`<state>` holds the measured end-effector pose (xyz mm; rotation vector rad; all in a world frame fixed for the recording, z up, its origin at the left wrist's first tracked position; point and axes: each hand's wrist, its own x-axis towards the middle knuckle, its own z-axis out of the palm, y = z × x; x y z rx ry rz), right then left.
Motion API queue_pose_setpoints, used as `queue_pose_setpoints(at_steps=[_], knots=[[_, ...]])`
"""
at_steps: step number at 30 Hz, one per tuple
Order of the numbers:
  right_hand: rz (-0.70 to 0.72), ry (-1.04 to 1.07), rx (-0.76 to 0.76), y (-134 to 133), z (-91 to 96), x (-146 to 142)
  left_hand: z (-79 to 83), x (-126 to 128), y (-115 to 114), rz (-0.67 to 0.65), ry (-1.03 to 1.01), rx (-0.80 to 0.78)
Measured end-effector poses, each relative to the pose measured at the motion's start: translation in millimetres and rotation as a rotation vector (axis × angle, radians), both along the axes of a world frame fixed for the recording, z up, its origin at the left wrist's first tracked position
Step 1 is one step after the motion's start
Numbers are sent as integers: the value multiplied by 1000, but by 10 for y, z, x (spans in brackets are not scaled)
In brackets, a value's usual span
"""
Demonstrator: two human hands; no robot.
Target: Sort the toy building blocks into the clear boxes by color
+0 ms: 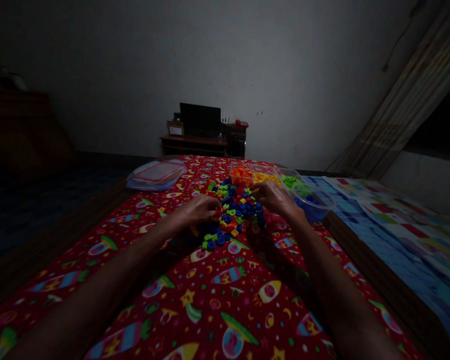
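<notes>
Two forearms (97, 282) come in from the lower corners, both slanting inward and away, over one red cloth (210, 310) printed with rockets and stars. Both hands are palm down and low. At the middle of the cloth lies one pile (232, 212) of small plastic pieces in blue, green, yellow, orange and red, too many to count with certainty. Its long axis runs away from the camera, with a narrow near end that points to the lower left. Single pieces are too small for telling their direction.

Left hand (202, 209) is at the left edge of the pile, the fingers bent and close together, pointing right; whether they hold a piece, I cannot tell. Right hand (273, 196) reaches over the far right side, wrist bent, fingers pointing left with narrow spacing; here also I cannot tell if something is held.

Beyond the right wrist stands one round bowl (315, 216) with blue pieces. Left of it and farther, three clear boxes (253, 175) keep orange, yellow and green pieces. One stack of lids (157, 175) lies flat at far left. Behind are one desk (193, 143) and one monitor (200, 119).
</notes>
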<state>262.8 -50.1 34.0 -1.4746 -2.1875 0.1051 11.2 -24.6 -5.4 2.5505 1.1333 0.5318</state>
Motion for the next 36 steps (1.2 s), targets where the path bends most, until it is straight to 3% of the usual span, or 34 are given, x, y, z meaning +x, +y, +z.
queue_pose_setpoints(at_steps=[5,11,15,21,26,29,32,36], knots=[[232,-164,-60,-129,-184,-408,10,-138,131,159,32,77],[448,-270,-117,-64,-546,-591,9,-162,133,92,253,17],[442,-205,-121,7,-653,-565,12,-154,108,83,298,8],[392,-111,-50,-43,-540,-508,24,-101,45,-58,275,43],[301,-64,24,-59,-478,-459,175,-160,-47,64,327,122],[299,-67,29,-14,-526,-443,252,-227,-103,78,424,-8],[295,-90,52,22,-589,-480,230,-225,-137,28,453,-133],[319,-120,86,23,-655,-629,152,-120,-174,35,457,-96]])
